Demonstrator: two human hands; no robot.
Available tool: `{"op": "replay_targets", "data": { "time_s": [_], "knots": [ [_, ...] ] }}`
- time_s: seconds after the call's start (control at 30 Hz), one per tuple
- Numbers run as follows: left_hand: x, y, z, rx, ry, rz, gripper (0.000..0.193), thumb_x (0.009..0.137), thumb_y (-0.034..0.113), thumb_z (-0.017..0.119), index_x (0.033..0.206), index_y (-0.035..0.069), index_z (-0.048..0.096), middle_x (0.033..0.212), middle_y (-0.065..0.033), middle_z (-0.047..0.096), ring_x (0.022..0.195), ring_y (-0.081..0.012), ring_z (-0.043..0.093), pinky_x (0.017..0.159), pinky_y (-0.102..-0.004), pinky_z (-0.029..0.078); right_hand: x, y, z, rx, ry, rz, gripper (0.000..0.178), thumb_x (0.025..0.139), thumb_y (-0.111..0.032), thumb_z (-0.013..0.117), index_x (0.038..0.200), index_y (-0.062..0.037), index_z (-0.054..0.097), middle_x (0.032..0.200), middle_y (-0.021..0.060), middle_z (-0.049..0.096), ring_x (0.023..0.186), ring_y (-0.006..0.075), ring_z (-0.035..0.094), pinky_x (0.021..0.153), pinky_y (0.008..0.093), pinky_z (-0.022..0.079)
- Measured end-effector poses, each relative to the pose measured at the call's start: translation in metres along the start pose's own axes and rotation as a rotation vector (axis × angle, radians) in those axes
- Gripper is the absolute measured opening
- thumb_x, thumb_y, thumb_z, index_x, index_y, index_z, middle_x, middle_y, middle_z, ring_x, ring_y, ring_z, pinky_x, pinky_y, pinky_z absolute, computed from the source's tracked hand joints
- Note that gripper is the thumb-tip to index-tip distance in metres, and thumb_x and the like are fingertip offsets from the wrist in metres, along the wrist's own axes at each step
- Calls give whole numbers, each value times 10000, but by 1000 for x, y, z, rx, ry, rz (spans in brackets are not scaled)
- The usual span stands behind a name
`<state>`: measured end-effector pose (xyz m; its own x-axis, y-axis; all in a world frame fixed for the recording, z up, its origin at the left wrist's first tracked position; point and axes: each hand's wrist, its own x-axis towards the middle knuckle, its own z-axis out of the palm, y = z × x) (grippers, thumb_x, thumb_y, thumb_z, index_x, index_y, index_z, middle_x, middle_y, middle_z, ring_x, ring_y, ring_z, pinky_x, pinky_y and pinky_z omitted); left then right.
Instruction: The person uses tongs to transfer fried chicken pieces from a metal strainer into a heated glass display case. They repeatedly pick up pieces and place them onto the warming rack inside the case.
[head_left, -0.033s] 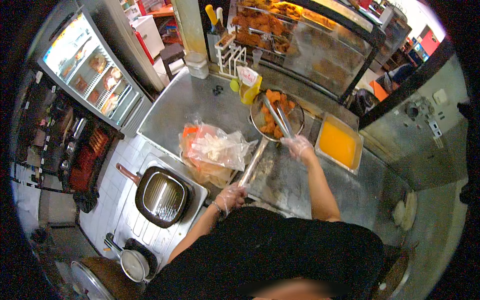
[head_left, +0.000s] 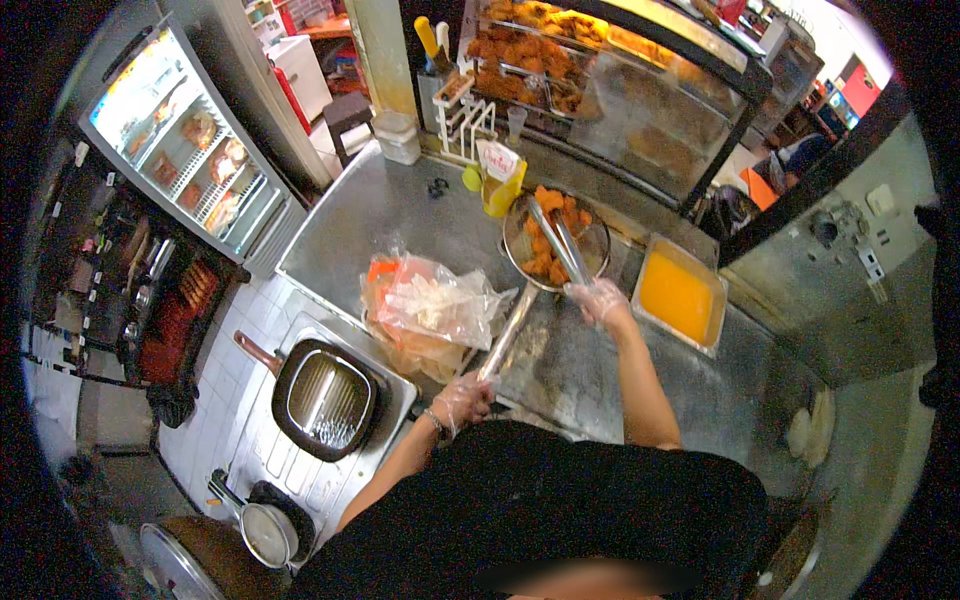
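My left hand (head_left: 463, 400), in a clear plastic glove, is closed round the long metal handle (head_left: 513, 328) of a round strainer (head_left: 594, 240). The strainer's bowl is at the far side of the steel counter, holding orange-brown fried pieces (head_left: 543, 266). Metal tongs (head_left: 562, 240) are gripped in my gloved right hand (head_left: 601, 303), their far ends reaching over the bowl among the pieces. Whether the tips pinch a piece is too small to tell. Just right of my right hand stands a rectangular metal tray (head_left: 714, 330) of yellow-orange liquid.
Left of the strainer handle lie crumpled plastic bags (head_left: 430, 300). Behind the strainer are a yellow pouch (head_left: 502, 190) and a heated display case (head_left: 640, 110) of fried food. A square grill pan (head_left: 325, 400) sits lower left, near a lit fridge (head_left: 190, 150).
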<state>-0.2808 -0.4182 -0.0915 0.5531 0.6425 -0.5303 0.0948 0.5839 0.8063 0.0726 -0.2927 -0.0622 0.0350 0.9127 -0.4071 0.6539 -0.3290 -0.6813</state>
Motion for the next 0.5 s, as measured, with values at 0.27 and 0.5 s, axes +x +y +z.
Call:
{"op": "replay_targets", "data": {
  "time_s": [0.27,0.5],
  "knots": [
    [1,13,-19,169,18,112,275,1010,376,518,994,102,541,809,-2,591,576,-101,528,470,-249,443,21,-86,-38,705,-12,6,273,908,-326,659,969,-65,706,585,-33,454,450,93,382,414,244,286],
    [10,18,-36,79,50,-56,298,980,431,559,936,137,563,751,33,556,561,-78,509,474,-251,418,150,-169,-93,850,0,-124,269,873,-303,682,1067,-118,669,581,-49,435,411,65,361,373,245,279]
  ]
}}
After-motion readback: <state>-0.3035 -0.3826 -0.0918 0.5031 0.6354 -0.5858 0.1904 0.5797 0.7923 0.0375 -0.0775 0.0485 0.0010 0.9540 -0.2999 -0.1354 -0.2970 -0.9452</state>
